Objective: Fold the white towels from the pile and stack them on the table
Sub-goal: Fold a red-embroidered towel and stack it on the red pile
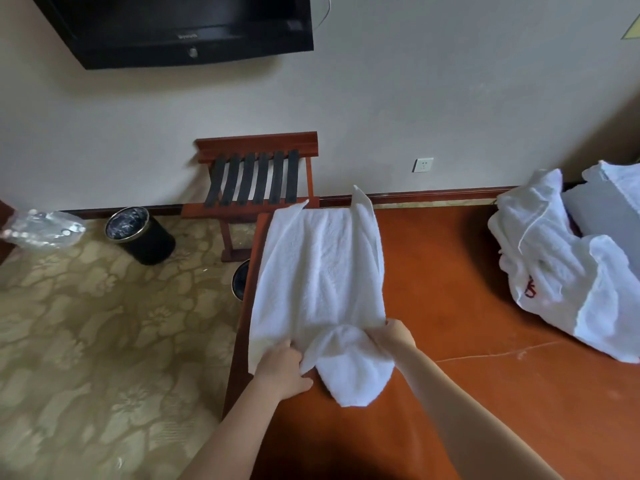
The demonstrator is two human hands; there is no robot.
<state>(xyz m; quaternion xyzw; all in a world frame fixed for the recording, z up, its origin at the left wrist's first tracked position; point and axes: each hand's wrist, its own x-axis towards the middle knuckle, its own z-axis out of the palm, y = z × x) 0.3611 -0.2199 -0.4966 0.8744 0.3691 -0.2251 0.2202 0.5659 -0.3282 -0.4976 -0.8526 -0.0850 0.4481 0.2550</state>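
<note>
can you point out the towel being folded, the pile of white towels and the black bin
towel being folded (318, 265): head view, on its flat middle
pile of white towels (568, 271): head view, on the front heap
black bin (152, 242): head view, on its side wall

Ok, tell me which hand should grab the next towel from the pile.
Right. The right hand is on the towel edge nearer the pile at the table's right; the left hand is at the far-side edge.

Both bare arms reach forward, left hand (282, 370) and right hand (394, 336) pinching closed.
</note>
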